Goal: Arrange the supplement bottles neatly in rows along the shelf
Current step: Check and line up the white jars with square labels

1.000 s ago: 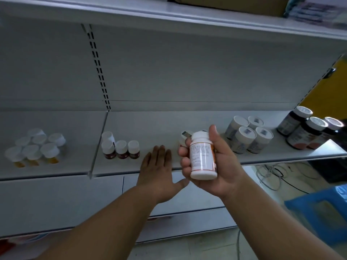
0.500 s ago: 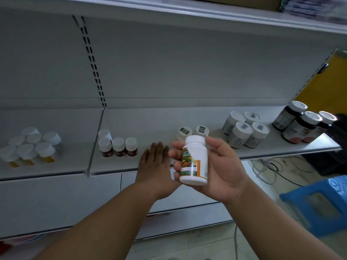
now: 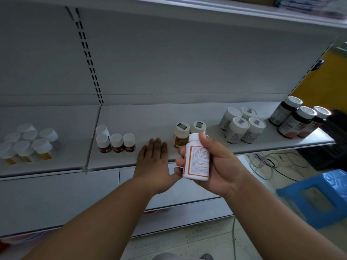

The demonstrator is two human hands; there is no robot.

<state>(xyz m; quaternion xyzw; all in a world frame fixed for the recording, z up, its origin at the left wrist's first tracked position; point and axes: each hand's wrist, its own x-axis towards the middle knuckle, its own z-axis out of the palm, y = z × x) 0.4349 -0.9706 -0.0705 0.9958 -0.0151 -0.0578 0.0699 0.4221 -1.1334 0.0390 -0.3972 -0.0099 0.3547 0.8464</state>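
Since half a second ago, white bottle (image 3: 197, 158) turned in the right hand (image 3: 216, 166): the colourful front label has rotated away and the orange-bordered panel of fine print now faces the camera. Left hand (image 3: 154, 162) has barely shifted.

Right hand: fingers and thumb curled round the white bottle, holding it upright, cap up, just in front of the shelf (image 3: 150, 117) edge (off the shelf surface, not touching it).

Left hand: palm down, fingers straight and together, holding nothing, lying at the shelf's front edge at 9 o'clock from the held bottle; contact with the shelf cannot be confirmed.

On the shelf, relative to the held bottle:
- 12 o'clock, just behind: two orange-label bottles (image 3: 181, 134), white caps.
- 10 o'clock: small dark-brown bottles (image 3: 116, 143), three in a row with a fourth behind the leftmost.
- 9 o'clock, far end, past the shelf divider: cluster of yellow-based bottles (image 3: 24, 145).
- 2 o'clock: four grey-label bottles (image 3: 241, 126), grouped two by two.
- 2 o'clock, farther out: three dark bottles (image 3: 296, 119) at the shelf's end.

Blue stool (image 3: 315, 196) on the floor at 4 o'clock.
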